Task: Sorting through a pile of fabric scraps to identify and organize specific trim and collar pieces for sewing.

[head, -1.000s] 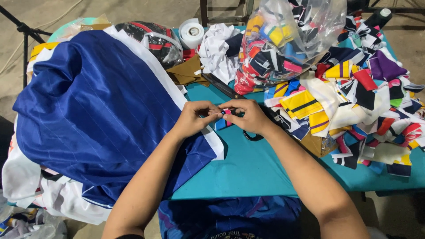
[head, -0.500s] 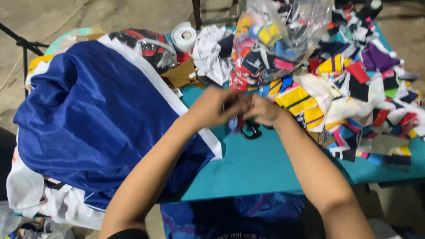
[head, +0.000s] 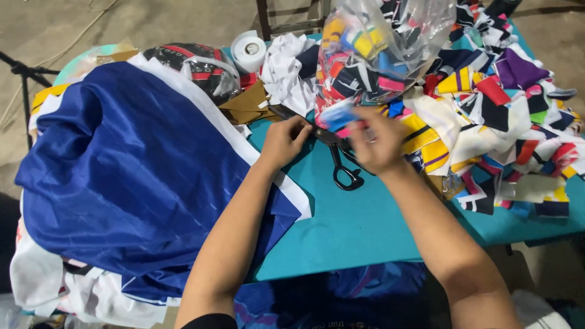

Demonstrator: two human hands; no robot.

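My right hand (head: 376, 145) is blurred over the teal table (head: 365, 237). It pinches a small blue and pink fabric scrap (head: 337, 116) just below a clear plastic bag (head: 390, 49) stuffed with coloured scraps. My left hand (head: 284, 141) rests with curled fingers at the white border of a large blue cloth (head: 134, 176); nothing shows in it. Black scissors (head: 345, 170) lie on the table between my hands, handles toward me.
A heap of multicoloured fabric pieces (head: 499, 116) covers the table's right side. A white tape roll (head: 248, 52), white cloth (head: 286, 70), brown paper (head: 247, 105) and a dark bundle in plastic (head: 195, 64) sit at the back. A black stand (head: 24, 70) is at far left.
My hands were joined on a small piece over the scissors. They have since separated: the right moved up and right toward the bag with the scrap, and the left stayed by the blue cloth's edge.
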